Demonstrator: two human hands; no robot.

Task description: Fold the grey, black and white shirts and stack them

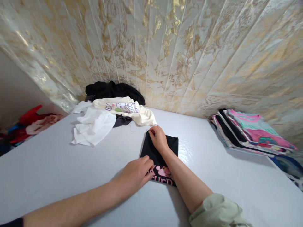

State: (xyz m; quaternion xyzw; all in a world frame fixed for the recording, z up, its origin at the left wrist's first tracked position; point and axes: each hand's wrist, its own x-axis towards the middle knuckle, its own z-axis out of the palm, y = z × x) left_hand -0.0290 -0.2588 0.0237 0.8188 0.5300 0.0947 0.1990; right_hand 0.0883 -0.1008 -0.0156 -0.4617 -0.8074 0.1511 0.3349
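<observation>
Nearest the viewer, a pale green sleeve (216, 210) is seen. Beyond it, a folded black garment (155, 155) is laid on the white table (59, 171); its far left corner is pinched by the right hand (158, 138) above it, its near left side touched by the left hand (139, 170), whose grip cannot be told.

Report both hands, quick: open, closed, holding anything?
Left hand: fingers curled at the left edge of the folded black garment with pink lettering; can't tell whether they grip it.
Right hand: closed, pinching that garment's far left corner.
</observation>
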